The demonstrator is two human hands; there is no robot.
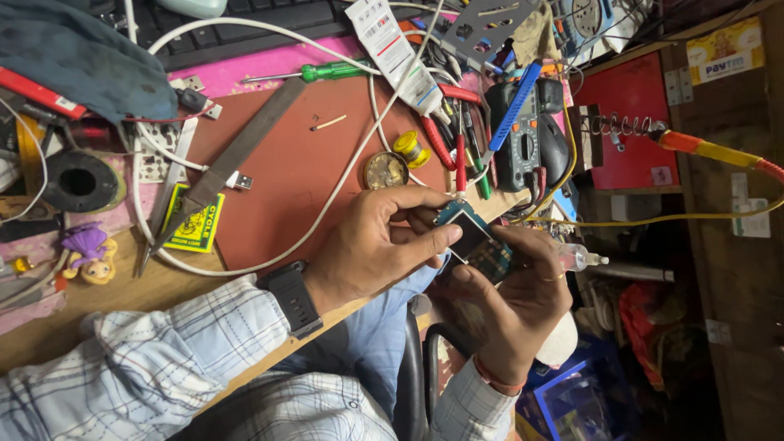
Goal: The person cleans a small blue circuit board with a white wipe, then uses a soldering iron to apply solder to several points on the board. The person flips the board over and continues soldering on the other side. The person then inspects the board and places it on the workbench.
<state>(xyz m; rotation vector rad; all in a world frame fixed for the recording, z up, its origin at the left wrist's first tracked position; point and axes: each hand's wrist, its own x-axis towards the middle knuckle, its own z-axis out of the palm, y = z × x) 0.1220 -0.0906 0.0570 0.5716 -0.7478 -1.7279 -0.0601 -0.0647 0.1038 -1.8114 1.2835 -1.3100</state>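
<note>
We see both hands meeting just past the front edge of a cluttered wooden workbench (122,298), clamped on a small circuit board (478,245) with a dark square screen on it. The left hand (371,245), a black watch (290,298) on its wrist, pinches the board's near edge between thumb and fingers; the right hand (510,298) cradles it from beneath, fingers curled around its far side. The board hangs in the air over the person's lap, beside the bench edge. On the bench lies a reddish-brown mat (302,163), crossed by a white cable (327,204) and a flat metal file (237,155). Beyond the mat we find a green-handled screwdriver (322,72), a small yellow spool (411,149), red-handled pliers (441,122) and a dark multimeter (523,131). A black keyboard (245,20) sits at the back. To the right, an orange-handled soldering iron (702,149) rests in a coiled stand against a red panel (629,122).
</note>
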